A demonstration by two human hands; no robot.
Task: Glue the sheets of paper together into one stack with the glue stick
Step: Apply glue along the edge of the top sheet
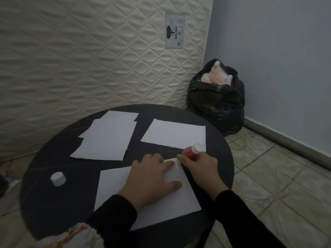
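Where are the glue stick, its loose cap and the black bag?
glue stick (pixel 190 152), head view, on its red body.
cap (pixel 58 178), head view, on its white side.
black bag (pixel 217 104), head view, on its front.

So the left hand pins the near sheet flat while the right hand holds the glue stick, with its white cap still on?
Not quite. The head view shows the cap off, lying on the table. The left hand pins the near sheet; the right hand holds the glue stick.

A single wide-angle view looks forward and down from the person's head, close over the round dark table (pixel 44 203), with both forearms entering from the bottom edge. Beyond the table it faces an upright mattress (pixel 89 59), with tiled floor (pixel 268 185) on the right.
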